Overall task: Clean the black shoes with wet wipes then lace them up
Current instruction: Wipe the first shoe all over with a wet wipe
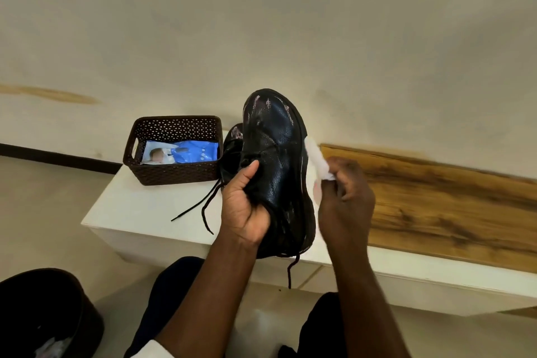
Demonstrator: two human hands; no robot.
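Black shoes number two: left hand (247,206) grips one shoe (279,166), right hand (345,197) fingers pinch one wipe (316,158).

Home room: white bench (139,212), basket (174,151).

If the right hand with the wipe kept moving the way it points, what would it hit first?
Most likely the sole edge of the held black shoe: the right hand points its wet wipe leftward at it, seemingly almost touching, though depth is unclear.
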